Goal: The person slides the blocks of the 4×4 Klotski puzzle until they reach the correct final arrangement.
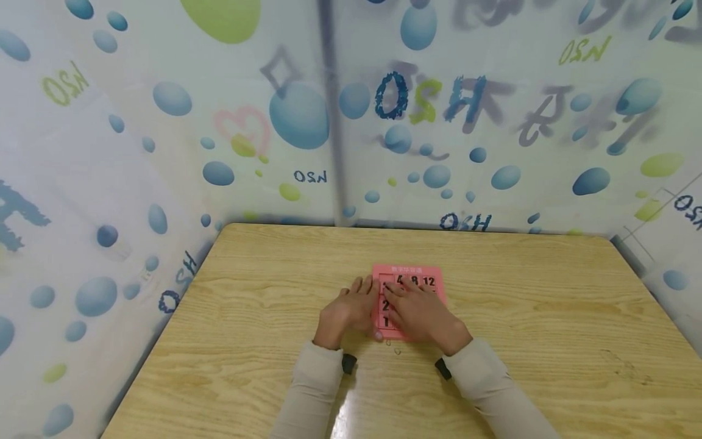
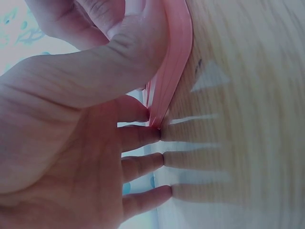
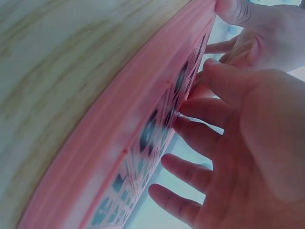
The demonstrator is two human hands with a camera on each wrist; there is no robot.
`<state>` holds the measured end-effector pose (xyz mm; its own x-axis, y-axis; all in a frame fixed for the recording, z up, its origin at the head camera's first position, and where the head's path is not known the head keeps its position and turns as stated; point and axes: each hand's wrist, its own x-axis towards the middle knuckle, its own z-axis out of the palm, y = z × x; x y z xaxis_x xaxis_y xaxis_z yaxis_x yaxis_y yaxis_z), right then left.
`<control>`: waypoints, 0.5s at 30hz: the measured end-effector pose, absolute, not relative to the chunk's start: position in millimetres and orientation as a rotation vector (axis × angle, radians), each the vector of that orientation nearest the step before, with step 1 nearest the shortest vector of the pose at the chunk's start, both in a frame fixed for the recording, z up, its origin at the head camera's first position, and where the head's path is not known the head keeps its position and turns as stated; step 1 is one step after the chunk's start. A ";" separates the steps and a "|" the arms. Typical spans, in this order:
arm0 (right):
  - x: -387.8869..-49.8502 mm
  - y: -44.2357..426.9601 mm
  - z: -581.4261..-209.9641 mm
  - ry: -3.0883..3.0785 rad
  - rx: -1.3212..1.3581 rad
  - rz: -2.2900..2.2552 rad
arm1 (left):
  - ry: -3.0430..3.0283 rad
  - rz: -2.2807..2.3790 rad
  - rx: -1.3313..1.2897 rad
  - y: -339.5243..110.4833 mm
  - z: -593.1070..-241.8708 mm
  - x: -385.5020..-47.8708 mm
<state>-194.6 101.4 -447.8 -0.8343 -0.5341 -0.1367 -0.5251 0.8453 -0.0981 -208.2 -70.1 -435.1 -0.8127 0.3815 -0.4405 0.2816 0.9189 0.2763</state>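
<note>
A pink number board (image 1: 408, 269) lies flat on the table, its tiles 4, 8, 12 (image 1: 429, 281), 2 and 1 readable; an empty slot is at its far left corner. Along its left side rests my left hand (image 1: 351, 310), fingers straight and touching the tabletop, thumb against the near edge of the board (image 2: 178, 52). My right hand (image 1: 422, 314) lies over the board, its fingertips on or just above tiles in the left column, and covers several tiles. The right wrist view shows the board's side (image 3: 90, 138) and spread, slightly bent right-hand fingers (image 3: 190, 174).
The wooden table (image 1: 263, 262) extends around the board on all sides. Patterned curtains or walls (image 1: 356, 158) stand behind the table and at both sides. A dark band (image 1: 348, 364) shows at the left sleeve and another (image 1: 443, 368) at the right.
</note>
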 end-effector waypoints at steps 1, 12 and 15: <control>-194.9 101.5 -447.9 2.864 -0.828 -0.085 | 2.576 0.269 0.477 -70.0 -435.7 -208.6; -202.2 100.2 -445.8 2.856 -0.827 -0.107 | 2.574 0.250 0.469 -68.8 -436.0 -209.7; -204.3 99.8 -446.2 2.853 -0.818 -0.091 | 2.570 0.252 0.471 -69.1 -434.9 -209.2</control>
